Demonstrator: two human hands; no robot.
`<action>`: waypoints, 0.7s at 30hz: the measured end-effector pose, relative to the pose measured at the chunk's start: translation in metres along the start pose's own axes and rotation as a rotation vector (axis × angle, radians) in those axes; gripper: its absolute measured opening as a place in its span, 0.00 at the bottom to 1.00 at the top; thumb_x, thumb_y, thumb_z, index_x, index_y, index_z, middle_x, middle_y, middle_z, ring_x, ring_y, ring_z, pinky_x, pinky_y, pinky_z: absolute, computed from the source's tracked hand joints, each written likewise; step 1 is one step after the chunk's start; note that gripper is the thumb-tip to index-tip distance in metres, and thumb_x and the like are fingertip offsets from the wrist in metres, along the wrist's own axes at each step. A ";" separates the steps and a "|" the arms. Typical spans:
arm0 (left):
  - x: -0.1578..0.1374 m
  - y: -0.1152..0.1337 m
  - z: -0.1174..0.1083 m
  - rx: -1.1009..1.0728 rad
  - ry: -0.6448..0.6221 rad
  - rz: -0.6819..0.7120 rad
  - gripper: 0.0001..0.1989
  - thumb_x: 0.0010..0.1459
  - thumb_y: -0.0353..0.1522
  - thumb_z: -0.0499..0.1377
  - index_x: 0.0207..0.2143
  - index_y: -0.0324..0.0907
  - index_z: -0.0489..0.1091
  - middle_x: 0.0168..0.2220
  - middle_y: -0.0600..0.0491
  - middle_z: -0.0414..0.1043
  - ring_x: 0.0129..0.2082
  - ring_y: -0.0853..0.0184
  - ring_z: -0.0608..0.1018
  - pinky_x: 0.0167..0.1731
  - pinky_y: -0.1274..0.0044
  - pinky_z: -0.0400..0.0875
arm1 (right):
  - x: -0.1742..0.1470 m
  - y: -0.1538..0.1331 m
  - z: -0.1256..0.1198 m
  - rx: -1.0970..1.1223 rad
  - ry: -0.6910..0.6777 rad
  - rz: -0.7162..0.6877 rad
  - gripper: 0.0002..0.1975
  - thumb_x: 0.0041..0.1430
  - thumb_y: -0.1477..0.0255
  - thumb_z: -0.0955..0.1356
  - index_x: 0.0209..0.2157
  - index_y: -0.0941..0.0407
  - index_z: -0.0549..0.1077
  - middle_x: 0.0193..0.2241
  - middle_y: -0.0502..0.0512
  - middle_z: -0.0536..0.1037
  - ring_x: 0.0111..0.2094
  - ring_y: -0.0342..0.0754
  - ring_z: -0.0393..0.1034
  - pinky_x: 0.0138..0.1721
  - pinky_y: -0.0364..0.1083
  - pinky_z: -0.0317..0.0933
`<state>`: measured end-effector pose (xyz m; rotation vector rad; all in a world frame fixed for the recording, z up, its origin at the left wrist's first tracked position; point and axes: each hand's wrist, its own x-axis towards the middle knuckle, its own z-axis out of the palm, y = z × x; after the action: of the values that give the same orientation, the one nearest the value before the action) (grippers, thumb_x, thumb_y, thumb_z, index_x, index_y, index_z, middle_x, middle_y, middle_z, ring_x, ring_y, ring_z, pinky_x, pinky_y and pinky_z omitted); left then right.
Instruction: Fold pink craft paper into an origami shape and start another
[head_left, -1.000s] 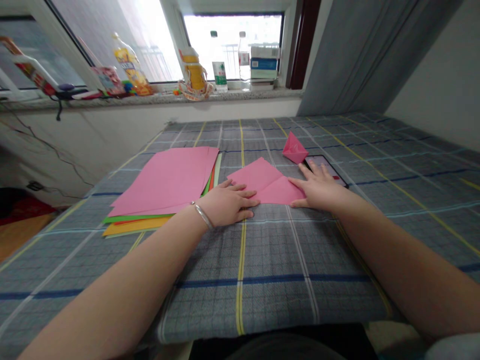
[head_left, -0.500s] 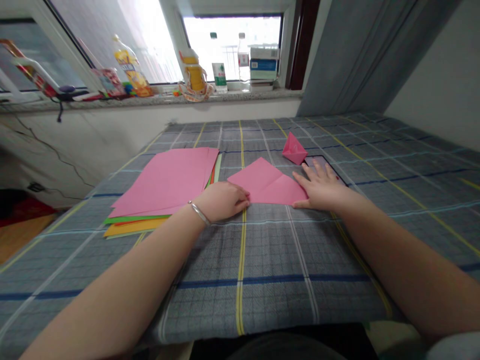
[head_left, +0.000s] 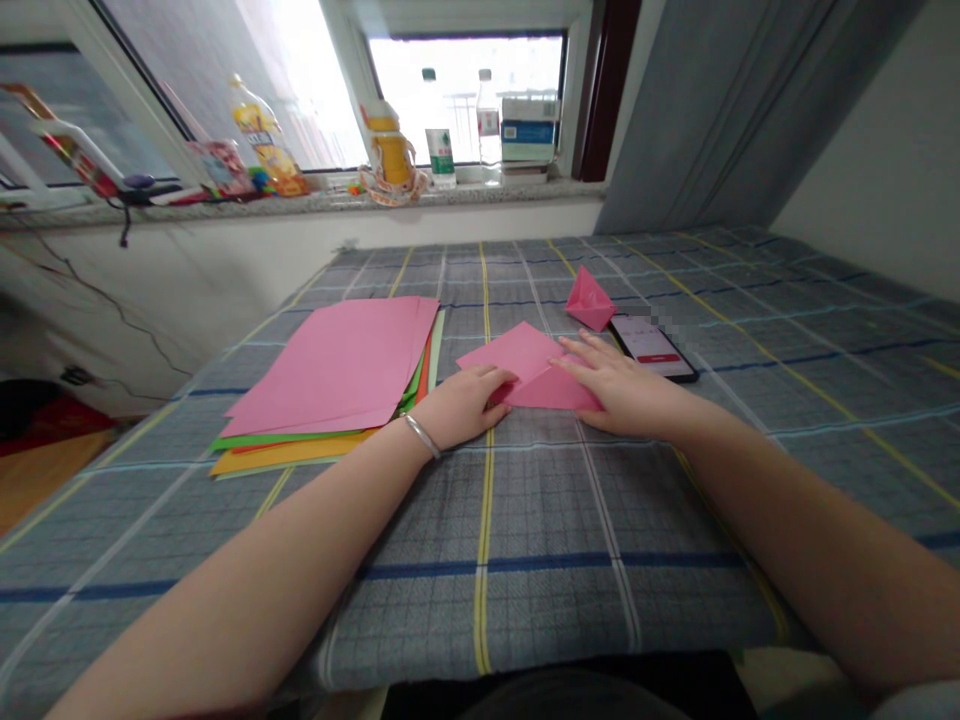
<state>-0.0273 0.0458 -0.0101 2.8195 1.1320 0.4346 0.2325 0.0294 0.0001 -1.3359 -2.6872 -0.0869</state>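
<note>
A partly folded sheet of pink paper (head_left: 519, 345) lies on the cloth in front of me, one point facing away. My left hand (head_left: 466, 402), with a silver bangle at the wrist, is closed on its lower left edge, fingertips above and thumb close to the near edge. Over the right part of the sheet, my right hand (head_left: 611, 385) rests flat with fingers stretched out, pressing the paper; its palm hides the right corner. Just beyond stands a folded pink paper shape (head_left: 590, 300) with pointed sides.
A stack of coloured paper (head_left: 337, 360), pink on top, lies left. Right of the folded shape is a phone (head_left: 654, 348) with its screen lit. A checked cloth (head_left: 555, 610) covers the table. Bottles and boxes line the windowsill (head_left: 322, 203).
My right hand has slid left from the sheet's right corner onto its middle, uncovering the phone. My left hand has moved slightly right along the near edge.
</note>
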 end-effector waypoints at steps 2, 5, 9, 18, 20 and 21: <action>0.002 0.001 0.003 -0.001 0.031 -0.020 0.13 0.63 0.33 0.53 0.48 0.38 0.68 0.46 0.47 0.73 0.47 0.63 0.75 0.50 0.71 0.68 | 0.003 -0.003 -0.001 0.016 -0.006 0.017 0.35 0.57 0.62 0.66 0.63 0.61 0.58 0.63 0.65 0.59 0.64 0.60 0.49 0.62 0.56 0.48; 0.005 0.002 0.009 -0.006 0.088 -0.051 0.13 0.63 0.31 0.52 0.48 0.37 0.68 0.45 0.47 0.74 0.46 0.64 0.75 0.49 0.71 0.69 | 0.008 -0.005 0.000 0.045 0.014 0.100 0.33 0.62 0.62 0.62 0.64 0.64 0.56 0.56 0.67 0.69 0.56 0.58 0.64 0.57 0.54 0.57; 0.007 0.001 0.014 0.013 0.119 0.003 0.15 0.63 0.28 0.52 0.51 0.39 0.66 0.47 0.47 0.73 0.46 0.65 0.74 0.49 0.70 0.69 | 0.013 -0.001 0.007 0.099 0.070 0.181 0.37 0.58 0.66 0.66 0.66 0.62 0.51 0.50 0.63 0.75 0.50 0.57 0.70 0.51 0.54 0.62; 0.010 0.002 0.010 0.200 0.029 0.211 0.15 0.65 0.35 0.51 0.50 0.41 0.72 0.49 0.50 0.74 0.45 0.64 0.74 0.49 0.71 0.68 | 0.015 0.004 0.015 0.189 0.135 -0.178 0.14 0.59 0.67 0.66 0.45 0.54 0.77 0.48 0.57 0.76 0.50 0.52 0.67 0.52 0.52 0.59; 0.011 0.004 0.010 0.238 0.023 0.217 0.15 0.66 0.35 0.51 0.49 0.40 0.72 0.48 0.49 0.75 0.45 0.64 0.74 0.48 0.71 0.68 | 0.015 -0.002 0.012 0.174 0.132 -0.202 0.12 0.59 0.67 0.66 0.42 0.54 0.77 0.44 0.56 0.78 0.47 0.51 0.69 0.50 0.51 0.60; 0.011 0.005 0.011 0.256 0.022 0.217 0.15 0.66 0.35 0.50 0.48 0.40 0.72 0.48 0.49 0.75 0.45 0.64 0.74 0.47 0.71 0.68 | 0.015 -0.005 0.011 0.158 0.136 -0.198 0.11 0.59 0.67 0.66 0.41 0.54 0.78 0.43 0.57 0.79 0.46 0.51 0.70 0.49 0.51 0.60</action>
<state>-0.0132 0.0503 -0.0168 3.1856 0.9492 0.3579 0.2181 0.0397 -0.0083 -0.9819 -2.6404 0.0138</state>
